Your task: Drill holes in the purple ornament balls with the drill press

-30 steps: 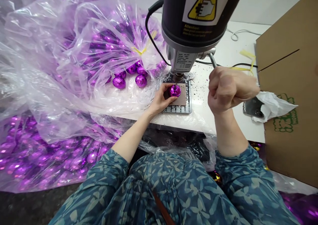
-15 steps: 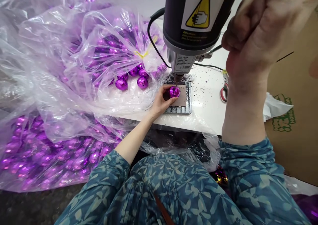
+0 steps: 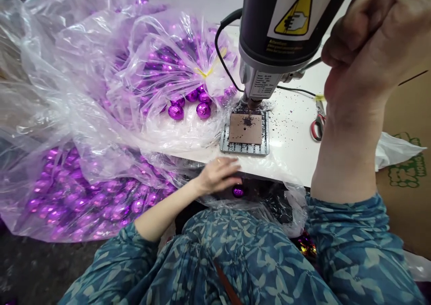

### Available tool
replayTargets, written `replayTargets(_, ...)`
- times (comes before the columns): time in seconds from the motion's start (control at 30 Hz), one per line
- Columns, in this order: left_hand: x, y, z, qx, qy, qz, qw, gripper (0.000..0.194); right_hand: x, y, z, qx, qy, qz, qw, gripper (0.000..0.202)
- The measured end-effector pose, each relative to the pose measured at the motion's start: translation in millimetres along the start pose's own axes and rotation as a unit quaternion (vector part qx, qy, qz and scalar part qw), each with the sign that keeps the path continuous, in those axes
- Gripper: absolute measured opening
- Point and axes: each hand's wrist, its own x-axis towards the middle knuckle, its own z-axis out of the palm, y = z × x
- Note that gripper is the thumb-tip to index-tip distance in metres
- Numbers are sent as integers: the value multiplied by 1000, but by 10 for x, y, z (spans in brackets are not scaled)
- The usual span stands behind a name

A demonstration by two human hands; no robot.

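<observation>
My left hand (image 3: 220, 174) is over the table's front edge, fingers apart and slightly blurred. Just below its fingertips a shiny purple mirrored ball (image 3: 238, 191) hangs in the gap above my lap, apart from the fingers. In front of me stands a bench drill press (image 3: 279, 31) with a yellow warning label. Under its bit a brown square board (image 3: 245, 134) lies on the slotted metal base (image 3: 244, 150), with dark shavings and a small hole. My right hand (image 3: 360, 35) is raised at the drill's right side, fingers curled round a lever end that is mostly hidden.
Several loose purple balls (image 3: 203, 111) lie on the table beside a tied clear bag (image 3: 161, 62) full of them. Another full bag (image 3: 101, 201) sits lower left. Red-handled scissors (image 3: 317, 126) lie right of the drill, near a cardboard box (image 3: 404, 215).
My left hand has taken the purple ball off the board, moved it toward me past the table edge and let go. My right hand stays at the lever; the view has shifted slightly.
</observation>
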Motion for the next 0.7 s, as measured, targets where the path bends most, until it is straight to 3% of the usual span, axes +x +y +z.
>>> replayTargets(0.07, 259, -415, -154, 42, 133, -143, 980, 24, 12, 38, -8, 12, -2, -19, 1000, 51)
replayTargets(0.1, 399, -649, -237, 55, 174, -214, 960, 24, 16, 56, -5, 26, 0, -30, 999, 53)
replayTargets(0.17, 643, -1108, -380, 70, 216, -296, 928, 26, 21, 90, 13, 58, 13, -47, 997, 55)
replayTargets(0.27, 829, -1592, -486, 76, 149, -395, 903, 31, 26, 119, 51, 75, 31, -38, 996, 50)
replayTargets(0.33, 852, -1707, -507, 63, 96, -446, 888, 32, 25, 115, 65, 72, 32, -41, 996, 46)
replayTargets(0.43, 843, -1593, -534, -25, 129, -452, 882, 36, 6, 71, 43, 63, 17, -61, 996, 52)
replayTargets(0.53, 862, -1267, -532, -166, 191, -404, 879, 46, -58, -2, -21, 9, -41, -16, 999, 61)
replayTargets(0.7, 866, -733, -230, -321, 136, -371, 861, 47, -218, -78, -75, 2, -96, 91, 991, 71)
